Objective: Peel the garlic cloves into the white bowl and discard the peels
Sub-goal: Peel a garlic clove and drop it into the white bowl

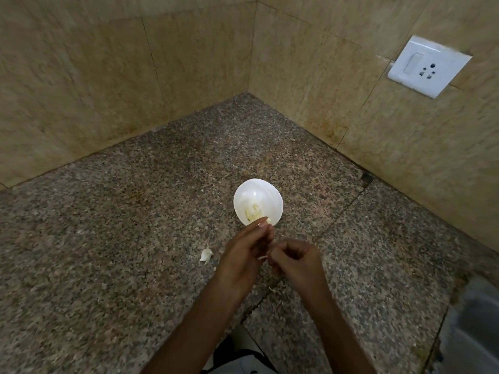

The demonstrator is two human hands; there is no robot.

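The left hand [243, 255], pinching the clove [264, 220], should release it over the white bowl [278, 195] at twelve o'clock, while the right hand [294, 259] pinches the peel [262, 257].

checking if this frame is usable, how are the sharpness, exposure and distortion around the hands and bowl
Head view: the wide lens bows the wall joints; motion blur smears the walls and switch plate; the white bowl glares, its cloves washed out; the left hand and right hand are slightly soft; the corners are dim.
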